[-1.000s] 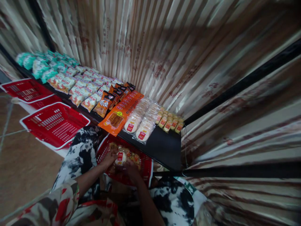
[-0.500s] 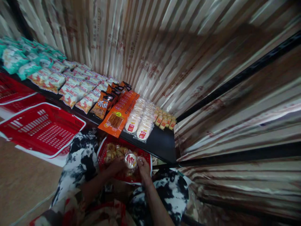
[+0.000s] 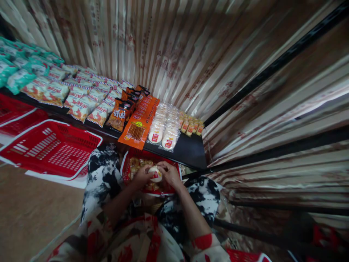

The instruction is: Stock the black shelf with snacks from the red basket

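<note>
My left hand and my right hand both grip a clear packet of round white rice crackers over a red basket resting between my knees. The basket holds several small yellow snack packets. Just beyond it runs a black shelf with two rows of the same rice cracker packets lying on it.
On the shelf lie an orange snack bag, small yellow packets, dark orange bags and rows of white-red and green bags to the left. An open red basket sits on the floor at left. Striped curtain hangs behind.
The camera has swung right and down. Both hands with the cracker packet have risen a little and moved closer together over the basket.
</note>
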Tool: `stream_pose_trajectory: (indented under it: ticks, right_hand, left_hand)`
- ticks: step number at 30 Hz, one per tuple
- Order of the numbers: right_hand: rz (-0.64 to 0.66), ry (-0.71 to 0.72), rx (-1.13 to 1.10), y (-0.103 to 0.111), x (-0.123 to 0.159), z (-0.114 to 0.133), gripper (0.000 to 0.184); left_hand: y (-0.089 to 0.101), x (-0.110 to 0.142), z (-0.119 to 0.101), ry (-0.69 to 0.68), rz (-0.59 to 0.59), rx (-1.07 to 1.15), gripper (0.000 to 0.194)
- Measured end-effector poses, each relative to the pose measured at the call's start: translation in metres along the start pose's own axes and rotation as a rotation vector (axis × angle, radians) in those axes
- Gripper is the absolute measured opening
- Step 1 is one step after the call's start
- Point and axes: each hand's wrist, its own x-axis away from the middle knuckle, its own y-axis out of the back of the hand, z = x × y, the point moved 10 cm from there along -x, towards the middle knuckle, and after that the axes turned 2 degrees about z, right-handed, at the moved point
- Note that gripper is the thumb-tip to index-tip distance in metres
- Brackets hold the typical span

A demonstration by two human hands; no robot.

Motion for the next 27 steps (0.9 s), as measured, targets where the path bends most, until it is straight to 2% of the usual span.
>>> stream_pose_trajectory:
  ticks: [4,7,10,14,17,22,27]
  right_hand:
    - [-0.055,-0.001,-0.181,0.0,-0.004,0.007,0.031]
    - [-0.097,0.003,-0.222,0.0,0.0,0.009,0.032]
    - [-0.134,-0.015,-0.265,-0.001,0.007,0.009,0.033]
    - [-0.181,-0.052,-0.407,0.0,0.013,0.003,0.046]
    - [-0.181,-0.056,-0.44,-0.003,0.016,-0.003,0.044]
    - [-0.217,-0.009,-0.412,-0.002,0.018,-0.004,0.037]
    - [-0.223,0.056,-0.357,0.008,0.013,0.022,0.03]
  left_hand:
    - [0.019,0.002,-0.01,-0.018,-0.156,0.087,0.024]
    - [0.027,0.005,-0.011,0.0,-0.216,0.17,0.028]
    - [0.03,0.008,-0.014,-0.008,-0.229,0.196,0.031]
    - [0.029,0.012,-0.02,-0.041,-0.219,0.201,0.036]
    - [0.027,0.015,-0.027,-0.079,-0.216,0.186,0.038]
    - [0.025,0.018,-0.039,-0.15,-0.213,0.002,0.031]
    - [0.036,0.021,-0.08,-0.313,-0.393,-0.349,0.022]
